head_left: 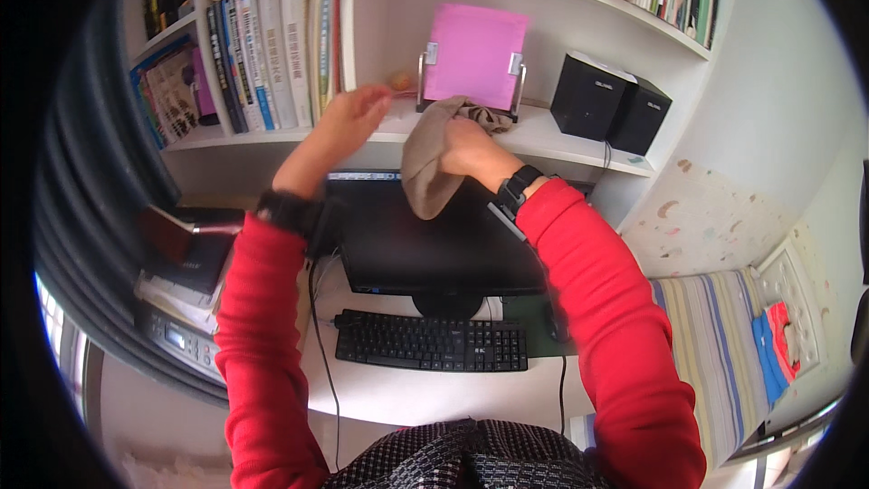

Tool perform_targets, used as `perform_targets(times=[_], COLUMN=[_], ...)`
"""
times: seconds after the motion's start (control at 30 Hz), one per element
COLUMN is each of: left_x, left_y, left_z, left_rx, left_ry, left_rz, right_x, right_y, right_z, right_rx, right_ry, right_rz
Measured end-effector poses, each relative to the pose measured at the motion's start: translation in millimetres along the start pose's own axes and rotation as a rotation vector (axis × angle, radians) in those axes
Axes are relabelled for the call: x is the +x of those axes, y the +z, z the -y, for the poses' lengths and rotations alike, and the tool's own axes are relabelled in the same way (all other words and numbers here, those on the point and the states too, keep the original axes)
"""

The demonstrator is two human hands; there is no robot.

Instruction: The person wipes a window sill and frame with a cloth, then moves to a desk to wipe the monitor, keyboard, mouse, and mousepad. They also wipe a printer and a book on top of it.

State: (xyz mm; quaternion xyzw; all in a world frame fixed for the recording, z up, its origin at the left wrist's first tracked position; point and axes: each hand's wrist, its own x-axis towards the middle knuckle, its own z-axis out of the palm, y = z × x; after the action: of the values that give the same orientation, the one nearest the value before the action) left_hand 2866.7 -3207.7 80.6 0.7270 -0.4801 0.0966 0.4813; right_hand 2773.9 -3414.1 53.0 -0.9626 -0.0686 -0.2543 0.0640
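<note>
My right hand grips a brown-grey cloth at the edge of the white shelf; part of the cloth hangs down in front of the monitor. Just behind the cloth, a pink panel stands upright in a metal-sided stand. To the left, my left hand is raised before the shelf, slightly blurred, with its fingers apart and nothing seen in it. A small round orange-brown object lies on the shelf behind my left fingertips.
Two black speakers stand on the shelf's right. Books fill the left compartment. Below are a black keyboard, a mouse and cables on the white desk. A printer stands at left, a striped bed at right.
</note>
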Motion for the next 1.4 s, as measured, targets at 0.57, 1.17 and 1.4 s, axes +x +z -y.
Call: perform_targets(times=[0.57, 1.17, 1.4], left_x=[139.3, 51.3, -98.0], left_y=[59.9, -6.0, -86.9], left_z=[51.2, -16.4, -21.0], left_rx=[-0.024, -0.105, -0.068], left_ry=[-0.158, 0.181, -0.073], left_rz=[-0.054, -0.344, -0.840], right_x=[-71.4, -38.8, 11.3], right_y=[-66.6, -28.0, -20.6], right_z=[-109.6, -168.7, -129.5], right_rx=[-0.142, -0.092, -0.250], right_ry=[0.128, 0.133, 0.271], right_rz=[0.145, 0.193, 0.410])
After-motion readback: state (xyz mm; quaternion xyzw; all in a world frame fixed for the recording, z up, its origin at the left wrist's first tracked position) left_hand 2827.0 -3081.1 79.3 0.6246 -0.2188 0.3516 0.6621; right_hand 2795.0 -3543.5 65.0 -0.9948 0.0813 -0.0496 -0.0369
